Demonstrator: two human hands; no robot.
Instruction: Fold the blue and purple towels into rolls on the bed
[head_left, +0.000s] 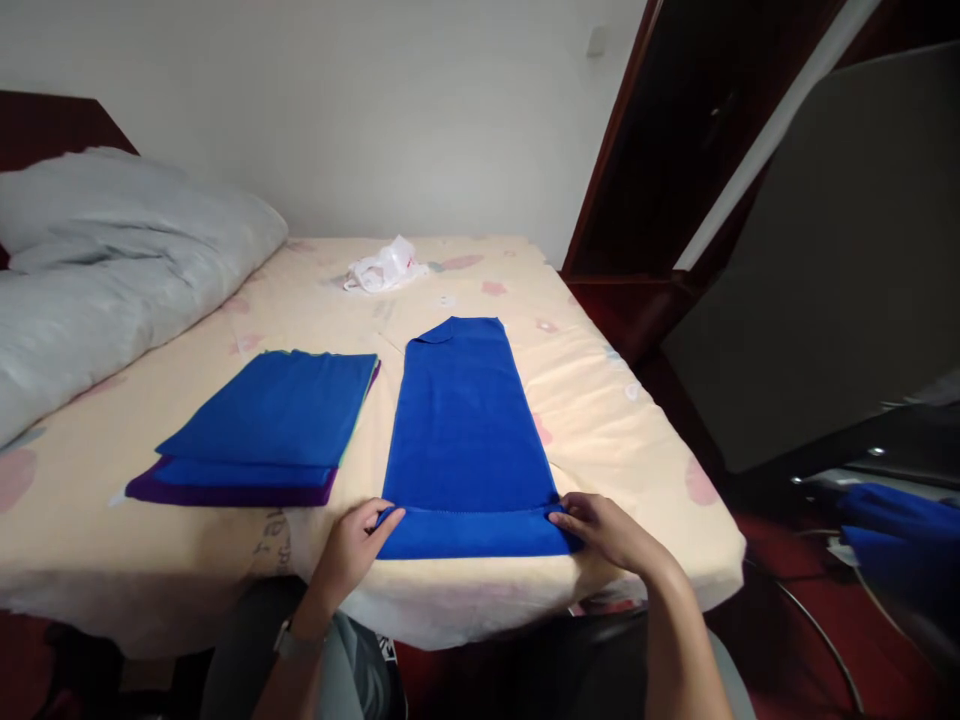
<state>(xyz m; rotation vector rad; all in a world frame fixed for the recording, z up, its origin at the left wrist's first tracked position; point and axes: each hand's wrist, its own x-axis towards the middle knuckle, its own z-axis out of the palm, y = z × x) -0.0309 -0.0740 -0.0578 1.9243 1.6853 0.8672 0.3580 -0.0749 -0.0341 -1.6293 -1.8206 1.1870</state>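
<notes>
A long blue towel (469, 430) lies lengthwise on the bed, its near end turned up into a narrow fold. Its far left corner is flipped over. My left hand (354, 545) pinches the left end of the fold's edge between thumb and fingers. At the right end of the same edge, my right hand (606, 528) pinches the cloth in a like way. To the left of the towel sits a stack of folded towels (270, 410), blue on top with a green edge and purple at the bottom.
The bed (630, 440) has a pale flowered sheet. A crumpled white plastic bag (385, 267) lies near the wall. A grey quilt (127, 270) is bunched at the left. Blue cloth (904, 550) and a cable (821, 635) are off the bed's right side.
</notes>
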